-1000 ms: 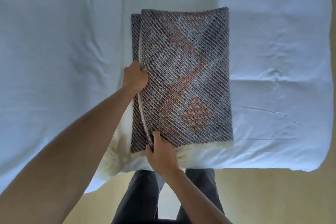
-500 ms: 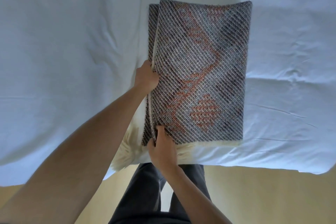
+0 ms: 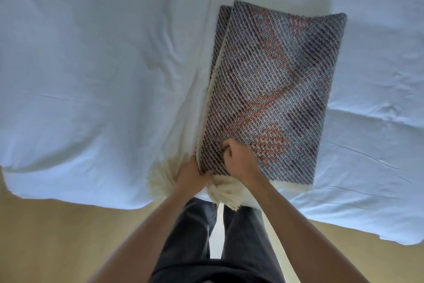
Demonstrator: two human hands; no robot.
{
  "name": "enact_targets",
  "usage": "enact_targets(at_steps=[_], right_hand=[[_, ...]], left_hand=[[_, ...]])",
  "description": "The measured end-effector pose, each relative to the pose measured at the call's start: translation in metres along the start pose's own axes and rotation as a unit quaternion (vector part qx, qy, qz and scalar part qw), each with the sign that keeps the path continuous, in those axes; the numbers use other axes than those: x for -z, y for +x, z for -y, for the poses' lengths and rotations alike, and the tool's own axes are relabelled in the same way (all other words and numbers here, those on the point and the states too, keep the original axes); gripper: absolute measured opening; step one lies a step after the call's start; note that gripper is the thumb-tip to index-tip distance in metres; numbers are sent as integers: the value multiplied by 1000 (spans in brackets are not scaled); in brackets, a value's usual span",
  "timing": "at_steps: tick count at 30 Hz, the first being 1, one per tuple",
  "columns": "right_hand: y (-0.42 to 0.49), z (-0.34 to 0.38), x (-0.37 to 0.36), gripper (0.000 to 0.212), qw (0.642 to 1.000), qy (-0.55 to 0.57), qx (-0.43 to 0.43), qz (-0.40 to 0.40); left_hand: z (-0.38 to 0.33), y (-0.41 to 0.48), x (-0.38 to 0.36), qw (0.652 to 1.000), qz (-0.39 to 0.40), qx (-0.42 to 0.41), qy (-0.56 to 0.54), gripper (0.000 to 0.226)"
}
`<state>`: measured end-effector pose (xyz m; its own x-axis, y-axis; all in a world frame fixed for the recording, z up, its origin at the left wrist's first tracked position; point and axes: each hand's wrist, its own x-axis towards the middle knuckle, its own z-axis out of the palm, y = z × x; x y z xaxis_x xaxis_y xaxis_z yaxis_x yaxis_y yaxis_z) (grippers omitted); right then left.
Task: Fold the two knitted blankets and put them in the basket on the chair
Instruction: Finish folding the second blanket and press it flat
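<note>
Centre-right of frame, on bed [image 3: 91, 64]: knitted blanket [image 3: 275, 80] folded to compact rectangle, likely ready for lifting; second blanket, basket unseen. Long axis runs bottom-centre to top, leaning right, fringe [image 3: 226, 193] end nearest person. Right hand [image 3: 239, 158] fisted on near edge; left hand [image 3: 192, 174] clasps near-left corner.

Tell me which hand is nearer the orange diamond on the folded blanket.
Right. The right hand grips the folded blanket just left of the orange diamond; the left hand holds the near left corner, farther away, by the cream fringe.
</note>
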<state>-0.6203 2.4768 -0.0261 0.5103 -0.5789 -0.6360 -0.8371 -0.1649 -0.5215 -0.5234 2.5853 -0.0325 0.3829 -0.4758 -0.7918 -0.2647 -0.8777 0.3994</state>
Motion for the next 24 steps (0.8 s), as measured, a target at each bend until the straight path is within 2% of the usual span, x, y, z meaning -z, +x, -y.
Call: enact_targets(at_steps=[3,8,10,14,16,19,24], right_hand=[[6,4,1,28,999,-29,17,26],[11,5,0,29,997,-54,42,35],[15,6,1,31,995,-74,60,25],[33,15,8,45,980,-151,133,5],[45,23,10,53,964,-214,157,14],[59,33,12,56,939,-298,173,18],[72,42,12,53,931,-325,163,31]], left_hand=[[18,-7,-4,998,8,10,61,53],[40,10,24,989,49,23,140,28],[35,13,30,993,40,17,112,25],[11,16,28,996,-79,-25,18,19],[0,19,22,996,-71,-49,30,19],[-8,25,15,996,-55,-29,61,24],[-8,30,14,996,-57,-16,69,21]])
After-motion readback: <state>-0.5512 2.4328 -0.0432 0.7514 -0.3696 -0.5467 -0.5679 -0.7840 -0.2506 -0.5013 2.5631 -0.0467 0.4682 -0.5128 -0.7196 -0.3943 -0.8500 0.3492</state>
